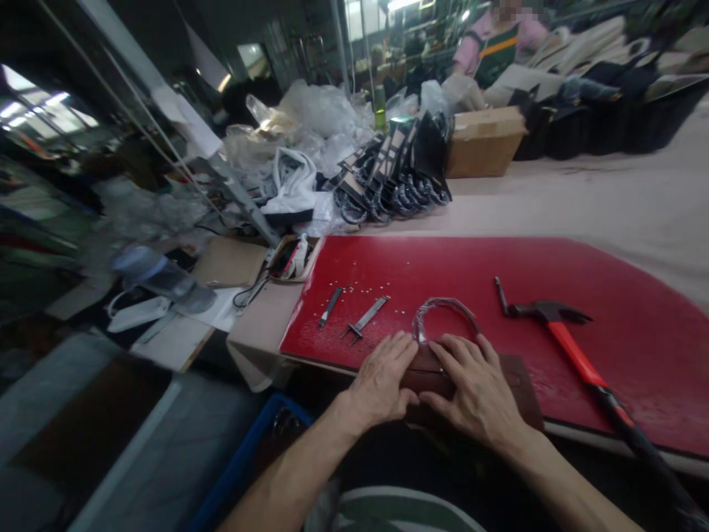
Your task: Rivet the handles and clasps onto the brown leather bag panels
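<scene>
At the near edge of the red board lies a brown handbag (523,384) that looks like leather, its curved handle (446,303) wrapped in clear plastic. My left hand (382,377) grips the bag's left part, fingers over the top and thumb on the near side. Close beside it, my right hand (476,384) holds the middle of the bag in the same way, fingers just below the handle. Both hands cover much of the bag, and its underside is hidden. A claw hammer (570,347) with a red and black grip lies to the right, its head touching a small metal punch (501,295).
On the red board (636,310), left of the bag, lie a flat metal tool (331,307), a pronged tool (365,318) and several tiny studs. Behind stand wrapped handles (388,185), a cardboard box (484,140) and dark bags (587,122). A person (498,41) is at the back.
</scene>
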A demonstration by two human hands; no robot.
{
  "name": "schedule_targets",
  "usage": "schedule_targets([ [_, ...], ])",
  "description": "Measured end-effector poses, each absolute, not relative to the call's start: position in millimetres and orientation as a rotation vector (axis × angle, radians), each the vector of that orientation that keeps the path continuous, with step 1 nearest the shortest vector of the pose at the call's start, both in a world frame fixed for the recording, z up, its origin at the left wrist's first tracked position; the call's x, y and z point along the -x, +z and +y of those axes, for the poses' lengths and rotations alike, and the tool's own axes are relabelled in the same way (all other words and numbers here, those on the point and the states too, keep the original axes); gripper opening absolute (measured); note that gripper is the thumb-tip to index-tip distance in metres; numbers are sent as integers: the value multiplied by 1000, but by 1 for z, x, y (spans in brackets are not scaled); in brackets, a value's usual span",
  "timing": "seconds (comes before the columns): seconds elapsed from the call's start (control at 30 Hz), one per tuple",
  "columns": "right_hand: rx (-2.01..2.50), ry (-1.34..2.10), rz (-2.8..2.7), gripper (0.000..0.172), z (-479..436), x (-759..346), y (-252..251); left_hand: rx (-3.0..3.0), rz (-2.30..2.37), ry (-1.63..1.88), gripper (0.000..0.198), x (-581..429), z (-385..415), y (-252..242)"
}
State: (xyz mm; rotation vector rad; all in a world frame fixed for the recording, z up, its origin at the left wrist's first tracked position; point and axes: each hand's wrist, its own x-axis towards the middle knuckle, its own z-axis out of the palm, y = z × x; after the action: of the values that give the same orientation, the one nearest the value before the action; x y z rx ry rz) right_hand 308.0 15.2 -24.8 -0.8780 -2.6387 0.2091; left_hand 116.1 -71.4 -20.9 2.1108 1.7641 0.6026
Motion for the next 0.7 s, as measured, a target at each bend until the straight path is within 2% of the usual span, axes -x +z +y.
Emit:
schedule_targets([
  [0.13, 862, 181, -2607, 66, 20, -307, -33, -2077, 1717, 685, 85, -111, -70, -20],
  [0.2, 861, 186, -2596, 65, 21, -307, -34, -2031, 1710, 810, 68, -104, -70, -15],
  [0.3, 884, 216, -2600, 67, 20, -308, -32, -1908, 1853, 1058, 30, -84, -69, 1],
  [0.37, 909, 238, -2608, 69, 18, -307, -28, -1800, 2076, 1077, 18, -67, -64, 13],
  [0.47, 959, 278, -2619, 69, 16, -305, -21, -1681, 2384, 698, 19, -44, -50, 24],
  [0.57, 1005, 323, -2628, 69, 14, -303, -16, -1638, 2390, 224, 30, -36, -33, 26],
  [0.7, 1030, 341, -2617, 70, 10, -302, -14, -1645, 2341, -13, 29, -38, -15, 23],
])
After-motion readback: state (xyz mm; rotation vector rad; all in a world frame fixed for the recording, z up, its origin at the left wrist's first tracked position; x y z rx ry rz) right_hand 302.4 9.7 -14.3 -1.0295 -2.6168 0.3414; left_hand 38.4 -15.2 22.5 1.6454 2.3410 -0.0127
